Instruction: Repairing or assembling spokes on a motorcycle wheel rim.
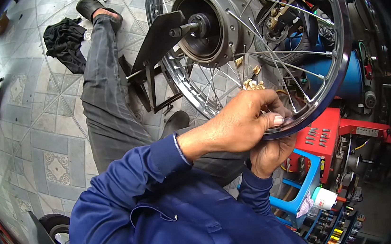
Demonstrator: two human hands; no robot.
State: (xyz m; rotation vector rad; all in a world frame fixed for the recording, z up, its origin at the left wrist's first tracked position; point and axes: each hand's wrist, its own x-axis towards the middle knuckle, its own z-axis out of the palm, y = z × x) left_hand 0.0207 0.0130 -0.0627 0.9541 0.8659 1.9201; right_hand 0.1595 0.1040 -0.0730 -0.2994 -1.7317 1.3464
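A spoked wheel with a shiny metal rim (340, 49) stands tilted in front of me, its grey drum hub (238, 20) at upper middle. Several thin spokes (300, 54) run from hub to rim. My left hand (238, 122) is at the rim's near inner side, thumb and fingers pinched together by the spoke ends; what they pinch is too small to make out. Under the rim's outer edge, my right hand (271, 156) has its fingers curled closed against it, and the rim and left hand hide what they hold. A black metal stand (154, 45) supports the axle (185, 30).
A blue plastic stool (311, 157) and a red metal box (318, 133) stand close on the right. Behind the wheel are a blue tank (343, 80) and another wheel (308, 38). My legs (104, 93) flank the stand. A black cloth (66, 45) lies on the tiled floor.
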